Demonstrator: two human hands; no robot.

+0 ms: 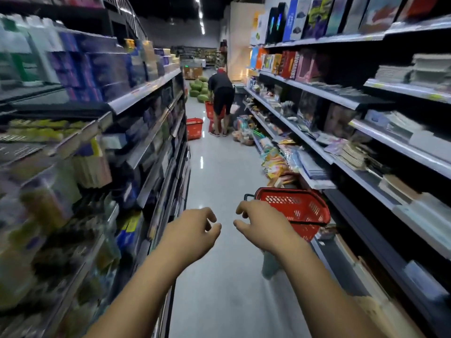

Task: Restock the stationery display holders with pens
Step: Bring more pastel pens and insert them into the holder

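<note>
My left hand [192,231] and my right hand [262,225] are stretched out side by side over the aisle floor, fingers loosely curled, each holding nothing. A red shopping basket [296,211] sits on the floor just beyond my right hand, against the right shelving. The left shelving [136,152] carries blurred stationery packs; no pens or display holders can be made out.
The narrow aisle of grey floor [214,172] runs ahead between tall shelves. A person [220,98] bends over at the far end beside more red baskets [194,128]. Goods spill off the lower right shelf [275,162]. Books and notebooks fill the right shelves [366,147].
</note>
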